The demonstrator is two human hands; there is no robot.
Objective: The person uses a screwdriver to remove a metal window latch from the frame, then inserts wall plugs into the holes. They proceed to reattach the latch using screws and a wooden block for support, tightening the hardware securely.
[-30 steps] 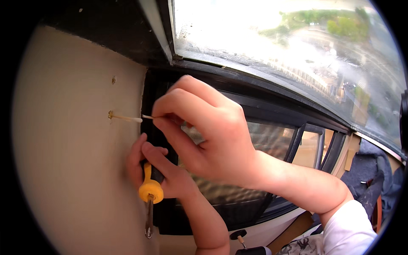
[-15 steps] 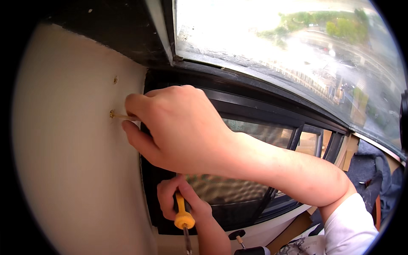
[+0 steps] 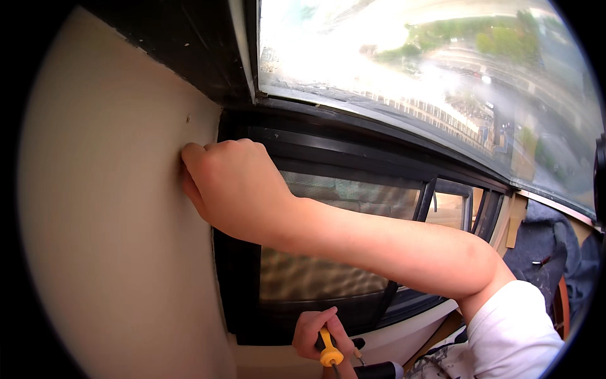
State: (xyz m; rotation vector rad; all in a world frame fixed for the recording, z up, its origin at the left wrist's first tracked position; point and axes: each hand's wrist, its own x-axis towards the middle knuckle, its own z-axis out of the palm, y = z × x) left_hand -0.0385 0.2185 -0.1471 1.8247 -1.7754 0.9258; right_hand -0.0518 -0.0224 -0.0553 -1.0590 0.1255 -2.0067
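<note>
— What were the hands doing when you looked through the head camera?

— I saw the right hand (image 3: pixel 237 189) up against the beige wall (image 3: pixel 113 252), its fingers (image 3: pixel 192 155) curled tight into a fist with the knuckles pressed to the plaster, just left of the black window frame (image 3: pixel 240 297). Whatever it was pinching was hidden under the hand, so I could not tell if it held anything. The forearm crossed in front of the lower pane.

— And the left hand?

— The left hand (image 3: pixel 319 335) sat low near the bottom edge, well apart from the right one. Its fingers (image 3: pixel 309 325) were wrapped closed around a screwdriver with a yellow handle (image 3: pixel 328 350), the handle end toward me and the shaft running down out of the picture. It was just in front of the bottom rail of the frame, above the pale sill (image 3: pixel 404 341).

— Anything else on the wall?

— A small dark hole (image 3: pixel 188 118) showed above the right fist, near it but not touching.

— What stood around them?

— The frosted lower pane (image 3: pixel 328 284) lay behind the right forearm, and a clear upper pane (image 3: pixel 410 63) above it showed a blurred view of buildings and trees outside. A white sleeve (image 3: pixel 511 328) covered the upper right arm. To the far right I made out a dark blue cloth (image 3: pixel 543 246), and a dark cylindrical object (image 3: pixel 379 371) lay at the bottom edge beside the left hand; I could not tell what that was
</note>
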